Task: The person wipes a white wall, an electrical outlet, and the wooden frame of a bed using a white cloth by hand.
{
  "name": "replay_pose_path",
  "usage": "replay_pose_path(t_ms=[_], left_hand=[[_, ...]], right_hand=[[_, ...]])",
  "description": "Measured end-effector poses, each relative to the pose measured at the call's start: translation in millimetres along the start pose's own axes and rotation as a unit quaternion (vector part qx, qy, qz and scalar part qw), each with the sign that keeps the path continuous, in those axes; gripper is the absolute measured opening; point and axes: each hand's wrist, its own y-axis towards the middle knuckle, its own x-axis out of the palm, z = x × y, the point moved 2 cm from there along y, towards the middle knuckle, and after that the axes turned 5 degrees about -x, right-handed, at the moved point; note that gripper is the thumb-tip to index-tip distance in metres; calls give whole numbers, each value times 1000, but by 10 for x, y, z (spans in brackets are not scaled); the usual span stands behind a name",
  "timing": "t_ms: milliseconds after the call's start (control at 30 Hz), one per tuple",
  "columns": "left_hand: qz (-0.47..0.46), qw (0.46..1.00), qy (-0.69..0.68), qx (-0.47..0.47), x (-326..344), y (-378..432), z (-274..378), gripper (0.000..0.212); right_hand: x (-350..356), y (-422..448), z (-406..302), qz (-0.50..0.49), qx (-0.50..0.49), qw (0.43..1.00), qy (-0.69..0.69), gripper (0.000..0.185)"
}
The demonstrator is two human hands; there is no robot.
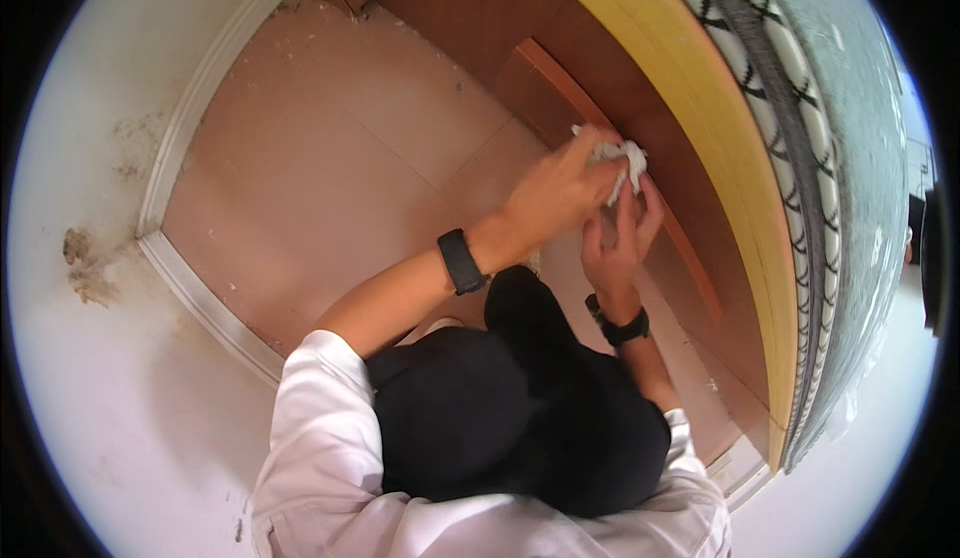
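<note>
My left hand (562, 183) is closed around a crumpled white cloth or tissue (637, 159), part of which sticks out past the fingers. Just below it, my right hand (622, 232) has its fingers raised and bent, with the fingertips at the lower edge of the same white piece. Both hands are in front of a reddish-brown wooden panel (592, 55), beside its raised orange-brown wooden strip (686, 250). The left hand covers part of this strip. A black band is on each wrist.
A yellow wooden bed-frame edge (675, 85) curves along the right, beneath a mattress (855, 108) with plastic over it. Pinkish floor tiles (315, 160) bear small debris. A stained white wall (90, 183) with a white skirting board (180, 130) stands at the left. My dark-clothed knees are below.
</note>
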Motion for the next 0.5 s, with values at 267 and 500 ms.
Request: replay_pose_path(t_ms=[267,500], left_hand=[[-9,994,-41,99,331,-355,-289,29],[20,993,-57,-97,156,-271,-975,29]], right_hand=[[166,-496,155,36,-39,995,-81,51],[774,-128,108,-78,73,986,130,54]])
